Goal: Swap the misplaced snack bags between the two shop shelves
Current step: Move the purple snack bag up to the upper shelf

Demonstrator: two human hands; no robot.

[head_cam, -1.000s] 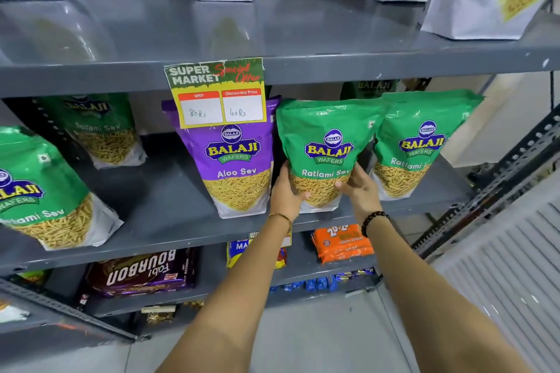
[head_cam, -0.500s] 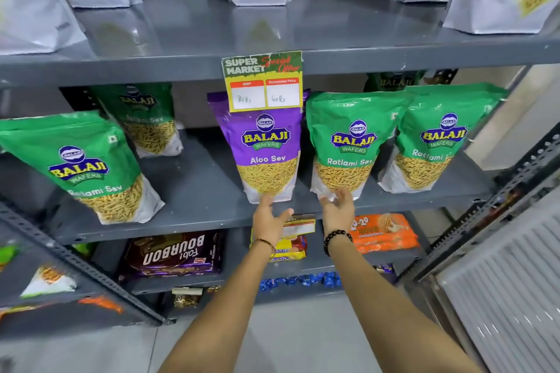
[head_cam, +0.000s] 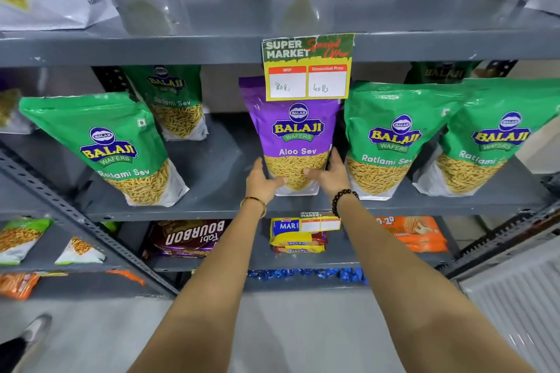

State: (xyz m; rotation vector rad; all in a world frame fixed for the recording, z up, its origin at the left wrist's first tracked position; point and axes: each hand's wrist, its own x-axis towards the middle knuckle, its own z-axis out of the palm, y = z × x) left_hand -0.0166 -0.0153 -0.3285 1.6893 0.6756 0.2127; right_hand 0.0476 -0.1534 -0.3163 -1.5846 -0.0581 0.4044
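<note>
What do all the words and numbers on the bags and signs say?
"BALAJI WAFERS Aloo Sev": purple bag
"BALAJI WAFERS Ratlami Sev": green bags
"SUPER MARKET", "MRP 80Rs", "40Rs": price tag
"BOURBON", upside down: brown pack
"MARI": yellow and blue pack
Small lower tag: too blurred.

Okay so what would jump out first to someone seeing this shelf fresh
The lone purple Aloo Sev bag stands mid-shelf among green Ratlami Sev bags, with the left hand and right hand at its lower corners. Just above it, a Super Market price tag hangs from the upper shelf edge.
</note>
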